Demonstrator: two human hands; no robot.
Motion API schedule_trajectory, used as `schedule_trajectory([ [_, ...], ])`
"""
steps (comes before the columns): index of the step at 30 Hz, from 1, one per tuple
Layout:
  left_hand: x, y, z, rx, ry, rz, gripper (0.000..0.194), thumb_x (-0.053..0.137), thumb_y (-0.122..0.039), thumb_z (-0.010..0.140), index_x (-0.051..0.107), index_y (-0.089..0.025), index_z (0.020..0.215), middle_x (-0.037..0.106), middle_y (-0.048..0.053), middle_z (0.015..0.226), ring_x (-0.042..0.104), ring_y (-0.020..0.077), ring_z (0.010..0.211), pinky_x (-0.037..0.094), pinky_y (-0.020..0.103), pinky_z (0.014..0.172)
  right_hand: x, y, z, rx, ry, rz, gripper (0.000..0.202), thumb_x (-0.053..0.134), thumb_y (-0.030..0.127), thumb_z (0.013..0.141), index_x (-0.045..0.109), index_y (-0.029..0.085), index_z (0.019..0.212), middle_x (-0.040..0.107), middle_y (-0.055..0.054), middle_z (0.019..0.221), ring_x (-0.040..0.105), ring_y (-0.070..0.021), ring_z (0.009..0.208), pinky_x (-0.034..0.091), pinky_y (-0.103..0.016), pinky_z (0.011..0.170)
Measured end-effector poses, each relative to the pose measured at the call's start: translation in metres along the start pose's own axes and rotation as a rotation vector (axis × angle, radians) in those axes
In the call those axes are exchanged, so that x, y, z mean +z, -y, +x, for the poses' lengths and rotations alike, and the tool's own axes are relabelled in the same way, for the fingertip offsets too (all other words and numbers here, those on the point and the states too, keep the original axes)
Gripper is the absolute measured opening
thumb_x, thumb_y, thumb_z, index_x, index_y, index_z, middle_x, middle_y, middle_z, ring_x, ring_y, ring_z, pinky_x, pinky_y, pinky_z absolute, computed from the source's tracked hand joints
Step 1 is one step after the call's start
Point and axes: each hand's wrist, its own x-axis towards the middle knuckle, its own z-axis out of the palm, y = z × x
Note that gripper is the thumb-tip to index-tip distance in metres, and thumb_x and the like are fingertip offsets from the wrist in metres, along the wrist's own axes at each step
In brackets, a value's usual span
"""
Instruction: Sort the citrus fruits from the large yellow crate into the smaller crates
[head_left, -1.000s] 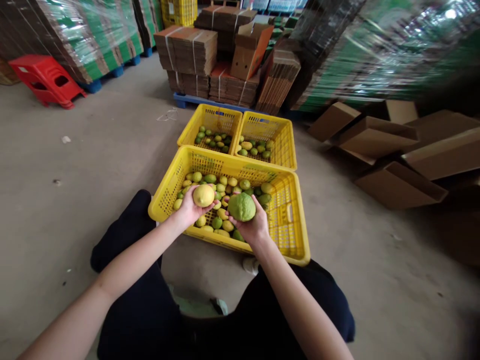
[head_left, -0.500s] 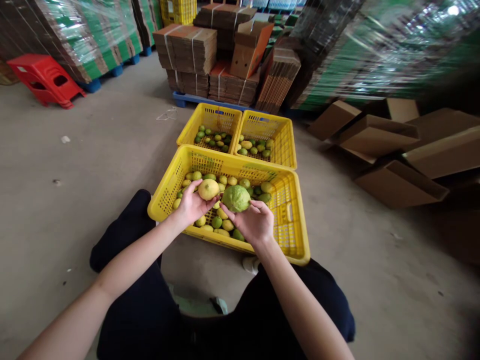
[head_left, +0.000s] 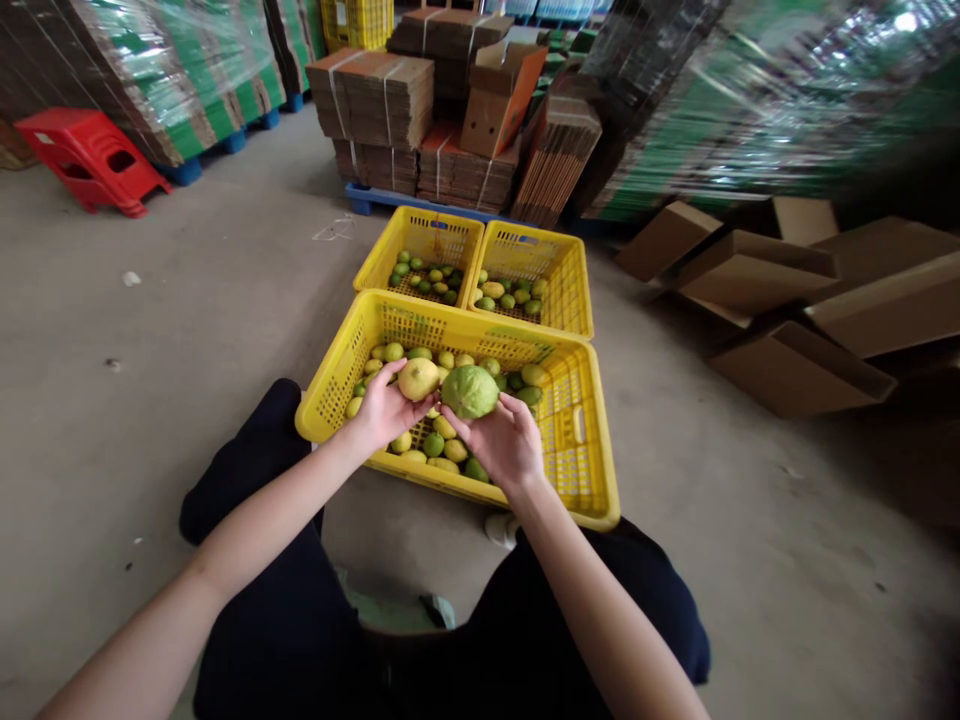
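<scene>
My left hand (head_left: 386,412) is closed around a yellow lemon (head_left: 418,379), its thumb on the upper left side. In my right hand (head_left: 510,440) lies a larger, bumpy green lemon (head_left: 469,392), gripped between thumb and fingers. The two fruits are held side by side, close together, above a large yellow plastic crate (head_left: 585,470). Several yellow and green lemons (head_left: 454,450) lie on the bottom of that crate, partly hidden by my hands. The crate stands in front of my bent knees.
Behind stand two smaller yellow crates, a left one (head_left: 367,265) and a right one (head_left: 574,290), each with several lemons. Cardboard stacks (head_left: 375,95) rest on a blue pallet (head_left: 362,203). A red stool (head_left: 90,160) is at left; open cardboard boxes (head_left: 757,265) lie at right.
The green lemon in my right hand has shifted slightly left and up, turning a little, closer to the yellow lemon. My left hand is almost unmoved.
</scene>
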Motion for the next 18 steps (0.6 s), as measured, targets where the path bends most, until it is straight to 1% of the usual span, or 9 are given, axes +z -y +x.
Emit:
schedule_trajectory([
  [3,-0.0004,-0.0005,0.0,0.004,-0.001,-0.011,0.033,0.046,-0.033,0.099,0.062,-0.008,0.112,0.071,0.01,0.077,0.069,0.017,0.066,0.059,0.023,0.061,-0.0015,-0.002,0.0033,-0.001,-0.054,0.002,0.03,0.059,0.032,0.087,0.066,0.023,0.115,0.079,-0.005,0.108,0.072,-0.0248,0.111,0.058,-0.046,0.102],
  [5,-0.0005,-0.0007,-0.0002,0.002,-0.004,-0.01,0.032,0.046,-0.033,0.098,0.062,-0.008,0.11,0.071,0.01,0.076,0.068,0.0168,0.065,0.059,0.023,0.062,-0.0023,-0.0034,0.0049,-0.009,-0.086,-0.001,0.03,0.059,0.032,0.088,0.065,0.022,0.116,0.079,-0.005,0.108,0.074,-0.0243,0.108,0.059,-0.044,0.1],
  [10,-0.0003,-0.0009,0.0011,-0.021,-0.012,0.028,0.033,0.044,-0.035,0.099,0.062,-0.008,0.105,0.068,0.011,0.074,0.066,0.0167,0.063,0.056,0.022,0.057,-0.0028,-0.0058,0.0056,-0.022,-0.12,-0.026,0.035,0.063,0.034,0.086,0.064,0.022,0.118,0.078,-0.006,0.11,0.072,-0.0258,0.11,0.059,-0.046,0.1],
  [13,-0.0002,-0.0003,0.0024,0.006,-0.011,0.062,0.03,0.046,-0.034,0.097,0.062,-0.009,0.104,0.069,0.012,0.078,0.066,0.0168,0.066,0.055,0.021,0.056,-0.002,-0.0063,0.0051,-0.055,-0.146,-0.082,0.034,0.067,0.036,0.082,0.065,0.023,0.113,0.077,-0.005,0.109,0.072,-0.0258,0.109,0.059,-0.046,0.1],
  [15,-0.0002,0.0,0.0015,0.086,0.0,0.15,0.025,0.054,-0.031,0.093,0.061,-0.012,0.107,0.07,0.011,0.087,0.067,0.0173,0.073,0.056,0.023,0.062,-0.0024,-0.0064,0.0052,-0.111,-0.184,-0.151,0.031,0.07,0.038,0.079,0.066,0.024,0.106,0.076,-0.004,0.107,0.072,-0.0255,0.106,0.06,-0.045,0.098],
  [16,-0.0004,-0.0001,0.0003,0.164,0.009,0.235,0.025,0.061,-0.029,0.089,0.061,-0.014,0.109,0.07,0.01,0.094,0.068,0.0179,0.078,0.057,0.025,0.067,-0.0033,-0.0064,0.0054,-0.154,-0.21,-0.196,0.03,0.071,0.038,0.077,0.066,0.024,0.103,0.075,-0.004,0.107,0.071,-0.0254,0.105,0.061,-0.045,0.096],
  [18,-0.0015,-0.0008,-0.0038,0.401,0.032,0.488,0.04,0.075,-0.023,0.078,0.06,-0.019,0.115,0.068,0.008,0.11,0.069,0.0209,0.094,0.057,0.029,0.082,-0.0065,-0.0062,0.0063,-0.276,-0.294,-0.312,0.032,0.075,0.038,0.074,0.064,0.025,0.101,0.072,-0.003,0.108,0.07,-0.0251,0.104,0.061,-0.045,0.094],
])
